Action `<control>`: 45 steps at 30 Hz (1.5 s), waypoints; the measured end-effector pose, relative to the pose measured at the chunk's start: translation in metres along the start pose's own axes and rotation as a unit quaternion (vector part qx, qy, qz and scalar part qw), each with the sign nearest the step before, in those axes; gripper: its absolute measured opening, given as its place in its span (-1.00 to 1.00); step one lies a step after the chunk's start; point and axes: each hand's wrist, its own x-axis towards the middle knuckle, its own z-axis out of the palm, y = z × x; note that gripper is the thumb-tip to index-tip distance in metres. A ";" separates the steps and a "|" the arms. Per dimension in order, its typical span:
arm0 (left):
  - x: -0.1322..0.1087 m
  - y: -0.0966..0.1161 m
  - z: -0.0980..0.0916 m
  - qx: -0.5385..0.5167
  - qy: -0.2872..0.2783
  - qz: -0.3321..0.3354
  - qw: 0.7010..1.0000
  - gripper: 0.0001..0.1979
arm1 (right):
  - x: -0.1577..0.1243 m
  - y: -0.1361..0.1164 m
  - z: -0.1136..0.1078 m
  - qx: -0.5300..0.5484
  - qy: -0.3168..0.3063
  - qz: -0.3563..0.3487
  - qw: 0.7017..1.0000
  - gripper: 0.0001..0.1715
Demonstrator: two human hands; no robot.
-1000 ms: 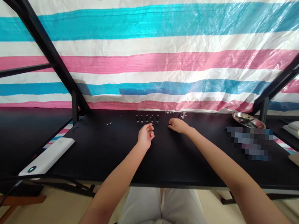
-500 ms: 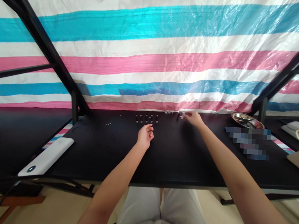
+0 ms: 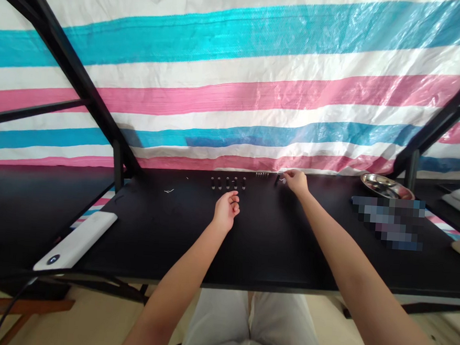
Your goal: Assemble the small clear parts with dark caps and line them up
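Note:
My left hand (image 3: 227,210) hovers low over the black table, palm turned inward. Its fingers are loosely curled and slightly apart, with nothing visible in them. Just beyond it stands a row of several small dark cylinders (image 3: 227,183) with pale ends. My right hand (image 3: 297,182) is at the table's far edge, fingertips pinched together at small pale, shiny bits too tiny to name. Touching or close to those fingertips is a small dark piece (image 3: 277,179). Left of it, several small silvery pieces (image 3: 262,174) line the back edge.
A round metal dish (image 3: 387,186) sits at the table's right rear, a blurred-out patch (image 3: 388,221) in front. On the left lies a white power bank (image 3: 76,241); thin white scraps (image 3: 169,191) lie nearer the middle. Black frame bars (image 3: 69,69) and striped plastic sheeting (image 3: 239,99) rise behind.
The view has shifted slightly, moving the scene a little to the right. My right fingertips have come closer to the small dark piece; my left hand keeps its pose.

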 end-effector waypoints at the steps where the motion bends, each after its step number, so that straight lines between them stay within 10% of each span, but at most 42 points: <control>1: 0.000 0.000 0.000 0.000 0.000 0.000 1.000 -0.84 | 0.000 -0.001 0.000 -0.001 0.007 -0.012 1.000 -0.78; 24: -0.002 -0.005 0.001 0.145 -0.042 0.085 0.985 -0.82 | -0.035 -0.027 0.009 0.032 0.009 -0.143 0.989 -0.84; 28: -0.010 -0.008 0.002 0.318 -0.082 0.210 0.921 -0.80 | -0.074 -0.053 -0.005 0.099 0.005 -0.184 0.978 -0.76; 32: -0.017 -0.014 0.002 0.488 -0.114 0.365 0.785 -0.76 | -0.113 -0.064 -0.013 0.121 -0.015 -0.221 0.968 -0.74; 36: -0.019 -0.021 0.001 0.572 -0.129 0.362 0.725 -0.64 | -0.134 -0.060 -0.010 0.094 -0.006 -0.286 0.954 -0.73; 45: -0.024 -0.022 0.005 0.461 -0.130 0.336 0.811 -0.71 | -0.148 -0.064 0.001 0.078 -0.054 -0.418 0.904 -0.73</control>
